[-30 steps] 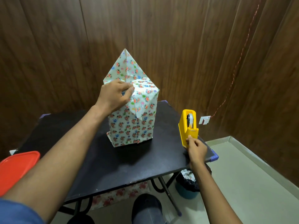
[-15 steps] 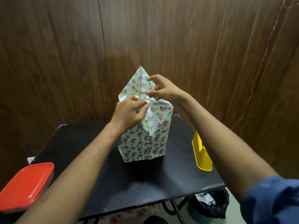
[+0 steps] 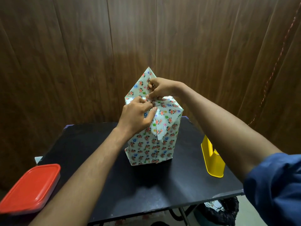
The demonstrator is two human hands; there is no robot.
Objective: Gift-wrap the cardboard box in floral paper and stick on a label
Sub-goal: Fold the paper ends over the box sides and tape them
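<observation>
Head view, single cam.

Item 1: cardboard box, fully covered in floral paper, standing upright on end near centre of black table. Near top flap folded down over front face, pointed tip hanging below top edge. Far flap upright behind, triangular, not folded down.

Item 2: left hand, on near-left top corner of box. Fingers curled over folded paper, thumb laid along front flap; pressing/gripping paper at top edge.

Item 3: right hand, reaching over box top from right. Fingers bent, fingertips pinching at paper at base of upright flap, touching left-hand fingertips. Whether a bit of tape sits between the fingers: cannot tell.

Item 4: yellow tape dispenser, upright on table, right of box, well apart from it, partly hidden by right forearm.

Item 5: red-lidded container, at table's left near corner, overhanging edge, blurred.

Item 6: black bin bag, below table at right, on floor.

Item 7: brown wood-panel wall behind; thin reddish cord hanging down wall at right.

Item 8: blue sleeve, right arm, lower right.
</observation>
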